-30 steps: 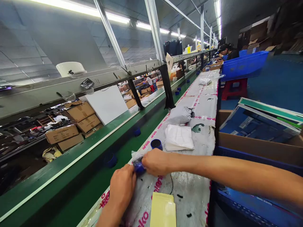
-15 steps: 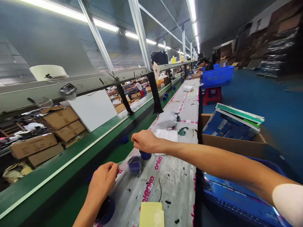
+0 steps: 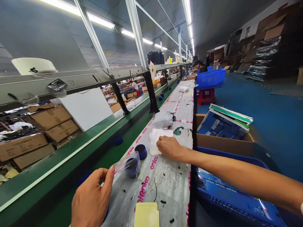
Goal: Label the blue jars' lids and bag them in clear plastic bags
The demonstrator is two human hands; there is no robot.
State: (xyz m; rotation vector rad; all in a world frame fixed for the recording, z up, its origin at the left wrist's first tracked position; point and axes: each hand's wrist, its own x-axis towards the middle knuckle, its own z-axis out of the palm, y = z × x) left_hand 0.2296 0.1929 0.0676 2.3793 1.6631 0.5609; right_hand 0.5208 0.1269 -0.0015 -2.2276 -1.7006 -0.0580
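Note:
My left hand (image 3: 93, 197) is at the lower left, thumb and forefinger pinched on the edge of a clear plastic bag (image 3: 120, 163). Inside the bag is a dark blue cylindrical piece (image 3: 132, 167), resting on the covered bench. Another dark blue cylindrical piece (image 3: 141, 151) stands unwrapped just behind it. My right hand (image 3: 169, 148) reaches over a stack of thin white sheets (image 3: 155, 135), fingers closed at the stack's near right part; the fingertips partly hide what they grip. A further blue piece is mostly hidden behind my left wrist.
A green conveyor belt (image 3: 99, 157) runs along the left, carrying several blue pieces. Yellow cards (image 3: 146, 216) lie at the bench's near end, a crumpled white bag (image 3: 163, 119) beyond the sheets. At right are a carton (image 3: 213, 141) and a blue crate (image 3: 227, 201).
My right hand has moved from above the unwrapped blue piece, rightward onto the white sheets. My left hand stays at the bag's edge, lower and nearer in view. The view has shifted slightly.

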